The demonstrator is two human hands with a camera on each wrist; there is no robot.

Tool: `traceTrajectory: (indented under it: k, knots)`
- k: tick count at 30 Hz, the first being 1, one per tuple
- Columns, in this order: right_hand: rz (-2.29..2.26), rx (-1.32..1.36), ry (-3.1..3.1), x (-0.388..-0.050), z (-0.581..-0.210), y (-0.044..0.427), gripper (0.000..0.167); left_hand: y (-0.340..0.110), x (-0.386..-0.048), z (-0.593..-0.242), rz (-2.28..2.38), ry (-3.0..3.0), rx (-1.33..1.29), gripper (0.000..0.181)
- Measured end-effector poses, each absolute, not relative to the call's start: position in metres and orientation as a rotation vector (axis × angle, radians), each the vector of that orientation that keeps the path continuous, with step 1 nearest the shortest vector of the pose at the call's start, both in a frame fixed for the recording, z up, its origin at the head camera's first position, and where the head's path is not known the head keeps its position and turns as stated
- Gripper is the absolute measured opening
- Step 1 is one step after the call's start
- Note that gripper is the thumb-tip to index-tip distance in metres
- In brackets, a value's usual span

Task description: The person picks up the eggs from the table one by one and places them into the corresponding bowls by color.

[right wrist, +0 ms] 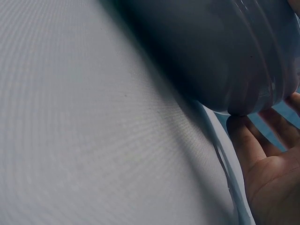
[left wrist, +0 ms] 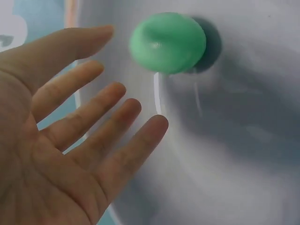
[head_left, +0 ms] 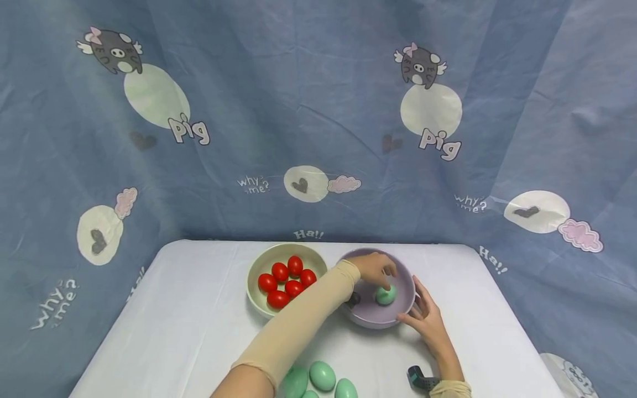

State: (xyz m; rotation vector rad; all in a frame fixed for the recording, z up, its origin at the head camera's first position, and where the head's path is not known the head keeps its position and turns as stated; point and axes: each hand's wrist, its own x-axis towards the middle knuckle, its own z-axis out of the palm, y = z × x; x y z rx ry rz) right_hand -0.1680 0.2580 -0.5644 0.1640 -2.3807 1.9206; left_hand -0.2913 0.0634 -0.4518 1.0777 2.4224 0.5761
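Note:
A green egg (left wrist: 168, 43) lies inside the purple bowl (head_left: 370, 323), on its inner surface. Over the bowl hangs my left hand (head_left: 374, 268), fingers spread and loosely bent; in the left wrist view its fingertips stand apart from the egg and hold nothing. At the bowl's right side, my right hand (head_left: 426, 316) rests its spread fingertips against the outer wall. The right wrist view shows the thumb and fingers touching the bowl from outside (right wrist: 220, 56). My left forearm crosses in front of part of the neighbouring cream bowl (head_left: 252, 296).
Several red egg-shaped pieces (head_left: 278, 299) sit in the cream bowl, left of the purple one. Several more green eggs (head_left: 322, 376) lie at the front of the white table (head_left: 164, 320), partly behind my left sleeve. A blue printed curtain (head_left: 308, 110) hangs behind the table.

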Motion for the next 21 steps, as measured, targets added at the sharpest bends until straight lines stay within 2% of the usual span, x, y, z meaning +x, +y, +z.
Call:
traceTrajectory:
  k: [9,15,21]
  knots:
    - [1.894,0.145,-2.394,-0.167,-0.563,0.255,0.103,0.012,-0.289,-0.424,0.825,2.362,1.198,0.043]
    - [1.894,0.118,-2.398,-0.168,-0.565,0.255,0.103,-0.027,-0.264,-0.404,1.001,2.358,1.206,0.043]
    - [1.887,0.109,-2.400,-0.169,-0.566,0.255,0.103,-0.070,-0.229,-0.405,1.215,2.353,1.184,0.042]
